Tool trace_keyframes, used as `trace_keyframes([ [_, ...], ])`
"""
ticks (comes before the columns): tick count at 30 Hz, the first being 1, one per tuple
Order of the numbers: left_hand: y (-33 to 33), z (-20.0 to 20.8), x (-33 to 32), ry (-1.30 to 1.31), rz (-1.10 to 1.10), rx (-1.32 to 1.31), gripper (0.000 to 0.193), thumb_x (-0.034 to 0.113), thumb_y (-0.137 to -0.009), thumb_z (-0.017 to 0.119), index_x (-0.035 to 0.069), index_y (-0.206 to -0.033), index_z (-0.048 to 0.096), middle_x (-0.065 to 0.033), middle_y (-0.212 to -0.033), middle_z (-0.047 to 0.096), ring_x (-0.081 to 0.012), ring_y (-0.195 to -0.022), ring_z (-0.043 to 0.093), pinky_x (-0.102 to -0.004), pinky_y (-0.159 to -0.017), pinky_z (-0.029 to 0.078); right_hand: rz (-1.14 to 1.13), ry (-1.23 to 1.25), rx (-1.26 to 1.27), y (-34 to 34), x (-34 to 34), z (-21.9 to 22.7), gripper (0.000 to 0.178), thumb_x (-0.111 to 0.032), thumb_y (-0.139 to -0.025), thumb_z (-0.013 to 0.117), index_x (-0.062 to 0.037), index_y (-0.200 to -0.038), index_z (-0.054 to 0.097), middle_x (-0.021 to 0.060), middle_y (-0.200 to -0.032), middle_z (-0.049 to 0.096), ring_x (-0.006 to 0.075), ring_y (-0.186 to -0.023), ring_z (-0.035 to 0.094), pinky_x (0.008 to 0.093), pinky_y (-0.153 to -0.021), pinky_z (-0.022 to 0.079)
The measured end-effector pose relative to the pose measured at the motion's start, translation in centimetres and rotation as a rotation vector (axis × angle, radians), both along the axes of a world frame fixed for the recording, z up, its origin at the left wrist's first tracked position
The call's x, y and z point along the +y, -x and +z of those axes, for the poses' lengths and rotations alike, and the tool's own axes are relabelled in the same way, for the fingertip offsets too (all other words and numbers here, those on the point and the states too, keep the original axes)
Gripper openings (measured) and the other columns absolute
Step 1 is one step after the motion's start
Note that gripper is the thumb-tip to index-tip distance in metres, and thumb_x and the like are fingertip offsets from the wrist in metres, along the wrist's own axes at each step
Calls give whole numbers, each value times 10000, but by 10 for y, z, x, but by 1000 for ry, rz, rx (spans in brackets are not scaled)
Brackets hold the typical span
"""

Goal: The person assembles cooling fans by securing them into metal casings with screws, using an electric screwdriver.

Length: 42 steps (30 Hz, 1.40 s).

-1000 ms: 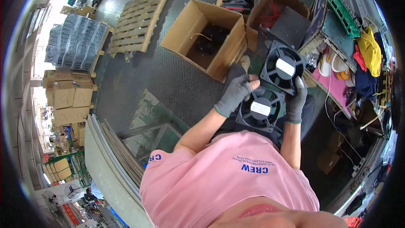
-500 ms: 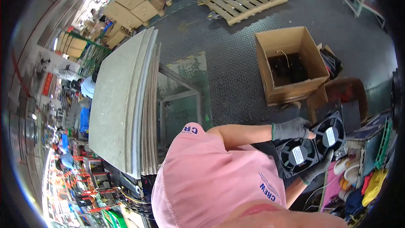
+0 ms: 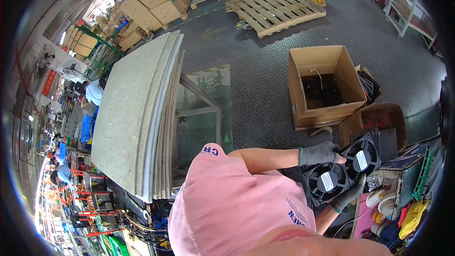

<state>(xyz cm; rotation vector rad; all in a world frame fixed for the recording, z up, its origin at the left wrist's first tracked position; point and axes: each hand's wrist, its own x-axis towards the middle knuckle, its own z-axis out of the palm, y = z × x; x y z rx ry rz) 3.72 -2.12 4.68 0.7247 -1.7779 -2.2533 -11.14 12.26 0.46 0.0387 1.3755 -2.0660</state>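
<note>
Pinching the upper edge where a black square-framed fan with a white label meets a matching black white-labelled fan, your gray-gloved left hand works opposite your gray-gloved right hand, which clasps their lower edge. Both fans are paired side by side, neither set down yet, near an open brown cardboard box.
</note>
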Motion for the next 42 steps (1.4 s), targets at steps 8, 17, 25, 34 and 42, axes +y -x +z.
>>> trace_keyframes([
  [8,-28,1,-101,548,212,-96,257,284,-856,543,70,-984,609,-38,-925,588,-135,-904,526,-293,-837,408,-283,59,92,22,13,-41,379,-280,-929,453,17,-1133,571,103,-1108,606,217,-979,576,349,-856,438],
  [17,-1,-114,-343,-352,858,308,254,77,-834,564,-23,-1067,542,-128,-1050,594,-228,-948,599,-333,-803,504,-269,-12,-69,28,24,-59,345,-253,-917,461,-17,-1155,543,69,-1086,615,178,-901,619,278,-671,510],
  [25,68,-332,-430,313,563,-501,580,148,-632,719,-87,-1125,522,-206,-1050,614,-269,-964,600,-319,-815,470,139,-384,-89,30,-19,-65,487,-234,-847,533,1,-1265,446,57,-1094,561,151,-986,566,276,-839,464],
  [34,148,-571,-408,812,6,-824,440,314,-757,577,-7,-1058,603,-199,-1029,634,-362,-910,600,-435,-797,459,56,-586,-245,36,-53,-108,514,-171,-829,541,14,-1293,420,85,-1184,548,176,-1072,524,298,-925,409],
  [42,117,-664,-398,967,-187,-530,340,195,-864,502,50,-1166,558,-145,-1140,580,-285,-991,556,-348,-825,458,68,-753,-295,52,-34,-129,494,-212,-859,608,23,-1265,452,88,-1201,523,167,-1088,468,311,-959,370],
])
